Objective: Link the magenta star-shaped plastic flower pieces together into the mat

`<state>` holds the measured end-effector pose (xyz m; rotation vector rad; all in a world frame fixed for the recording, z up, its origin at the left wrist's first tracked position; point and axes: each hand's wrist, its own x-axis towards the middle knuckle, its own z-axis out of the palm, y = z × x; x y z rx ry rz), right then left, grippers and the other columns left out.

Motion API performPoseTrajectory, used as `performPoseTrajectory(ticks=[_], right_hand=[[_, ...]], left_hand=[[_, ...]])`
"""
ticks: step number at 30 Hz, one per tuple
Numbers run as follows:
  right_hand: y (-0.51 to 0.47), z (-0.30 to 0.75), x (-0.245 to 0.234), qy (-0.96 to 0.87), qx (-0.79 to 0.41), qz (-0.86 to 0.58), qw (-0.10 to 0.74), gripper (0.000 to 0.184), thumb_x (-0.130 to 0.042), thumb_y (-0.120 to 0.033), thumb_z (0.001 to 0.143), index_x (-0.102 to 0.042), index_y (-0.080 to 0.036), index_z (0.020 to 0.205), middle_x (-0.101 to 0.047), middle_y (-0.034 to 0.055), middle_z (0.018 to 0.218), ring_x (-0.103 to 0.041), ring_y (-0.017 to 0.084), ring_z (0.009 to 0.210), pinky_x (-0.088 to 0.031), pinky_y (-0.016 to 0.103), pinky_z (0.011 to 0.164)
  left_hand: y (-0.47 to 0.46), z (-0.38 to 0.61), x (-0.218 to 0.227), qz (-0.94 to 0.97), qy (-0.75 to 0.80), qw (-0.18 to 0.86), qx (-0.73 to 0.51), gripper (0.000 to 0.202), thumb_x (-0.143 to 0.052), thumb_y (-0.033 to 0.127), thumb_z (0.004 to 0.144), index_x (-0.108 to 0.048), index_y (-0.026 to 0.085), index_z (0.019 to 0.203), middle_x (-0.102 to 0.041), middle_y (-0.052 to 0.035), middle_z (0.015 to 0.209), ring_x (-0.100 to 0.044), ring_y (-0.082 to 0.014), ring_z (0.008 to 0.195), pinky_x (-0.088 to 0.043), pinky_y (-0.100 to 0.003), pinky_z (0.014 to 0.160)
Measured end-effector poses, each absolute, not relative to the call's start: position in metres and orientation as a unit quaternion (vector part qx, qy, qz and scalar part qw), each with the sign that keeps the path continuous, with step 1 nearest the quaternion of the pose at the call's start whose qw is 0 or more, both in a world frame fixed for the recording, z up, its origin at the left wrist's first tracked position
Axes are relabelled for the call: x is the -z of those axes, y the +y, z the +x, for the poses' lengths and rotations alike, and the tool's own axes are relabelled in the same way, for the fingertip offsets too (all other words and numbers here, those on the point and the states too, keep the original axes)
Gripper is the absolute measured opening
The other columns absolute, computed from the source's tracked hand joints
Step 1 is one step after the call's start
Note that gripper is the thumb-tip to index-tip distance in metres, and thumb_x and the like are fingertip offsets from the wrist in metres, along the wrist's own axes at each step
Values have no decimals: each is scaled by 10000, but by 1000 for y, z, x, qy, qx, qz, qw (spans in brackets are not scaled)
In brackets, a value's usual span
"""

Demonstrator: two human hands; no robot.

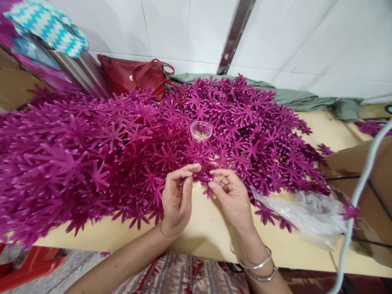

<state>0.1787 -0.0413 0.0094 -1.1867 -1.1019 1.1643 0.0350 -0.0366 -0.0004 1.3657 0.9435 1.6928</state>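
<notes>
A big heap of magenta plastic flower pieces (pixel 101 151) covers the pale table (pixel 211 228). My left hand (pixel 177 198) and my right hand (pixel 230 196) meet over the table's near edge. Both pinch one magenta flower piece (pixel 203 178) between thumb and fingertips. Two silver bangles (pixel 259 270) sit on my right wrist. A small clear plastic cup (pixel 201 130) rests on the heap just beyond my hands.
A crumpled clear plastic bag (pixel 306 212) lies to the right of my hands. A red handbag (pixel 137 77) leans on the white tiled wall behind the heap. Green cloth (pixel 294 98) runs along the back edge. A pale cable (pixel 358 196) hangs at right.
</notes>
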Motion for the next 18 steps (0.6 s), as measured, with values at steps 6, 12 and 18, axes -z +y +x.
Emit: performPoseTrajectory(ticks=[6, 12, 18], right_hand=[[-41, 178, -4, -586, -373, -517, 500, 81, -687, -303, 959, -754, -261, 974, -722, 21, 895, -663, 175, 817, -535, 309, 753], [-39, 176, -7, -675, -294, -489, 468, 186, -706, -295, 946, -785, -339, 1109, -691, 58, 1230, -619, 261, 1180, -478, 469, 1064], [-47, 176, -8, -562, -374, -476, 564, 371, -692, -377, 954, -636, -311, 1315, -666, 68, 1245, -634, 244, 1153, -508, 405, 1028]], left_hand=[[-28, 31, -1, 467, 375, 306, -740, 86, -491, 232, 1061, -515, 246, 1142, -651, -61, 1167, -686, -177, 1058, -599, -374, 926], [-29, 31, -2, 481, 409, 305, -713, 208, -559, 237, 1034, -524, 243, 1239, -656, -72, 1189, -666, -171, 1148, -564, -351, 1015], [-34, 36, -3, 443, 427, 420, -667, 268, -745, 237, 915, -625, 243, 1155, -704, -25, 1065, -710, -113, 918, -583, -192, 793]])
